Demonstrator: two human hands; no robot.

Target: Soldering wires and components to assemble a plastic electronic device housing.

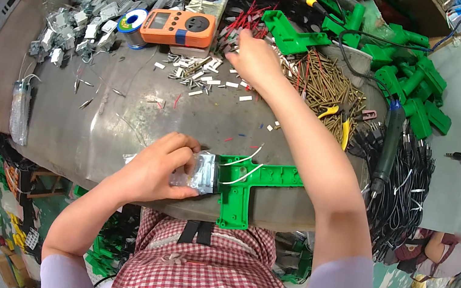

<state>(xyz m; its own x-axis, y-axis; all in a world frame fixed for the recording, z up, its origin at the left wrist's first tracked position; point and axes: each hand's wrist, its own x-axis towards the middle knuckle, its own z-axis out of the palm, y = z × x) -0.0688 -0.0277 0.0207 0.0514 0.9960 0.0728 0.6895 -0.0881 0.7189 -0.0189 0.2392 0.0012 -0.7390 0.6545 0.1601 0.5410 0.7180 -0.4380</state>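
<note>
Near the table's front edge, my left hand (162, 166) closes its fingers and thumb around a silvery part wrapped in clear film (205, 173). This part meets a green T-shaped plastic housing half (239, 192), which lies hollow side up. Two white wires (242, 177) run from the joint over the housing. My right hand (255, 59) reaches to the far middle, its index finger and thumb apart. Its fingertips are by a pile of thin red pieces (246, 20) and small white blocks (203, 71); nothing shows between them.
An orange meter (178, 28) and solder spool (132, 25) stand left of my right hand. Brass-coloured screws (330, 84), yellow-handled pliers (330, 112), green housings (417, 81) and black cords (406, 181) crowd the right. A dark electric screwdriver (388, 150) hangs there. Grey metal parts (88, 26) lie far left.
</note>
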